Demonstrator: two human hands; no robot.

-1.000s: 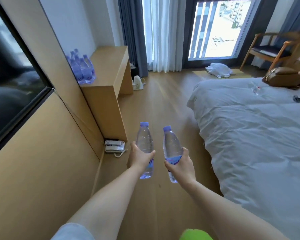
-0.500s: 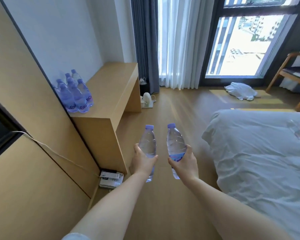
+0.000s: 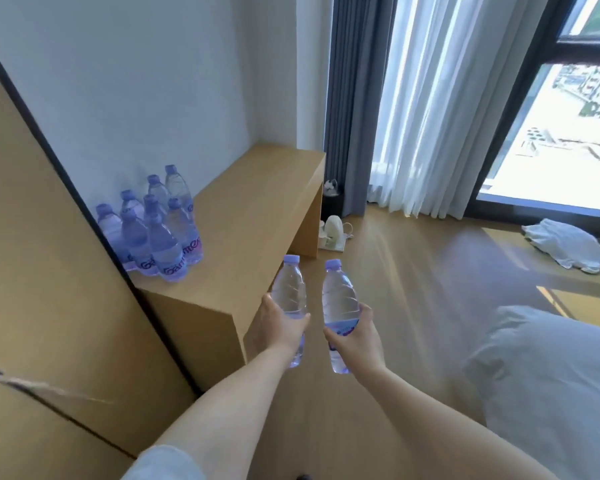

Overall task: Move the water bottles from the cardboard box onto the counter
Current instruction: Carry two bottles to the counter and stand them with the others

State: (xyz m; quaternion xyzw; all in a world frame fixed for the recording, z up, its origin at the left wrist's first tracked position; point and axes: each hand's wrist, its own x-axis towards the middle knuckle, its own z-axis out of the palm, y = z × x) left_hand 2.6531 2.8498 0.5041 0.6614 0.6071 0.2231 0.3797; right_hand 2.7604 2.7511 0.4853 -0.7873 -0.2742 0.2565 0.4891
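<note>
My left hand grips a clear water bottle with a purple cap, held upright. Beside it my right hand grips a second upright water bottle of the same kind. Both bottles hang over the wooden floor, just right of the near end of the wooden counter. A cluster of several bottles stands on the counter's near left part against the wall. The cardboard box is out of view.
A white bed fills the lower right. A white kettle sits on the floor past the counter's far end. Curtains and a window close the far side, with a white cloth on the floor. A wooden wall panel runs along the left.
I have moved closer to the counter with both bottles held out in front; the counter and its bottle cluster now appear larger and nearer. My grips have not changed.
</note>
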